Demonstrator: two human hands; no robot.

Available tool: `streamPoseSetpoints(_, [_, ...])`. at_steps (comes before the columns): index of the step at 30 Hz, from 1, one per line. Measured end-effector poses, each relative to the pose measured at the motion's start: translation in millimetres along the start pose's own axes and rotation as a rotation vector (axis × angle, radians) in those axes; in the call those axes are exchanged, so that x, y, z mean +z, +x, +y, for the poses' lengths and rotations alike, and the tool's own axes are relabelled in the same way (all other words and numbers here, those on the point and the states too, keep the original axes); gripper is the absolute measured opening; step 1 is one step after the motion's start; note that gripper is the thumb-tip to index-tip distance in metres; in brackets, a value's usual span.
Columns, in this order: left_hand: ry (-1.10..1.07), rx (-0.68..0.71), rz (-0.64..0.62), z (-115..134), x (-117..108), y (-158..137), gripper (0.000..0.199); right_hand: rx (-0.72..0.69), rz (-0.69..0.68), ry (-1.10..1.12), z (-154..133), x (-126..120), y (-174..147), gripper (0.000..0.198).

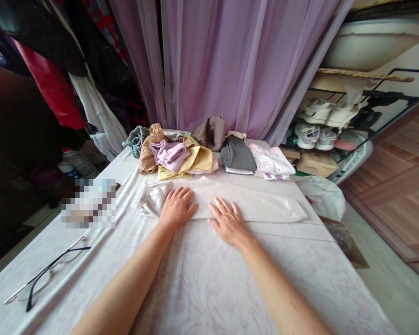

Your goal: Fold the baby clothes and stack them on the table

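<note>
A pair of white ribbed pants [265, 202] lies lengthwise across the cloth-covered table, its gathered waist at the left and a cuff at the right. My left hand [177, 204] rests flat on it near the gathered end, fingers stretched out. Farther right, my right hand [228, 221] presses on its near edge with the fingers spread. Neither hand grips anything. Just behind lies a heap of clothes, with a lilac garment [169, 155] on top of a yellow one [199, 160]. Folded dark grey pants [237, 156] and a folded white-and-pink garment [272, 160] sit to the right.
Eyeglasses [50, 272] lie at the table's left, below a blurred-out object [91, 202]. Purple curtains [230, 60] hang behind the table. At the right stand a shoe rack with sneakers [314, 135] and a plastic bag [323, 197]. Clothes hang at the left.
</note>
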State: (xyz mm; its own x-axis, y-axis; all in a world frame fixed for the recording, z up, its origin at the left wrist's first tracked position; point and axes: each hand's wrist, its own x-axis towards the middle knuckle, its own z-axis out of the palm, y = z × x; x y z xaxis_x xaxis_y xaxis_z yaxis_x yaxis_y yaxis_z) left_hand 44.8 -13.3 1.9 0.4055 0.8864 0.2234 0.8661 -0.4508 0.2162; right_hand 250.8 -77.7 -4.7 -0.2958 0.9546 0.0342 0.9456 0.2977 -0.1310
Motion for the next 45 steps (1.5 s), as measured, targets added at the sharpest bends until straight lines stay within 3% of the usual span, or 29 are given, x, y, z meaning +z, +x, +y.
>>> streamPoseSetpoints(4, [-0.03,0.043,0.045,-4,1,-2,0.045,-0.003,0.012,-0.031,3,2,-2,0.053])
streamPoseSetpoints(8, [-0.09,0.327,0.021,-6,2,-7,0.048,0.022,0.106,-0.053,8,5,-10,0.049])
streamPoseSetpoints(11, [-0.122,0.449,-0.03,-7,4,-7,0.046,0.182,0.279,-0.083,27,9,-22,0.046])
streamPoseSetpoints(15, [-0.153,0.414,0.005,-8,7,-4,0.043,0.495,0.403,-0.161,69,10,-39,0.045])
streamPoseSetpoints(19, [-0.165,0.389,0.022,-9,9,-3,0.043,0.632,0.269,-0.215,102,7,-49,0.047])
streamPoseSetpoints(22, [-0.156,0.393,0.023,-10,9,-3,0.044,0.624,0.201,-0.223,109,4,-51,0.048])
streamPoseSetpoints(26, [-0.124,0.392,0.011,-9,9,-3,0.043,0.631,0.214,-0.216,108,3,-51,0.047])
streamPoseSetpoints(38, [-0.036,0.296,-0.04,-3,6,-21,0.043,0.567,0.372,-0.224,112,15,-57,0.043])
streamPoseSetpoints(41, [-0.065,0.217,0.081,-8,2,-26,0.038,0.549,0.443,-0.21,104,18,-57,0.042])
streamPoseSetpoints(45, [-0.047,-0.038,0.38,-28,-9,-30,0.032,0.481,0.476,-0.188,86,22,-53,0.041])
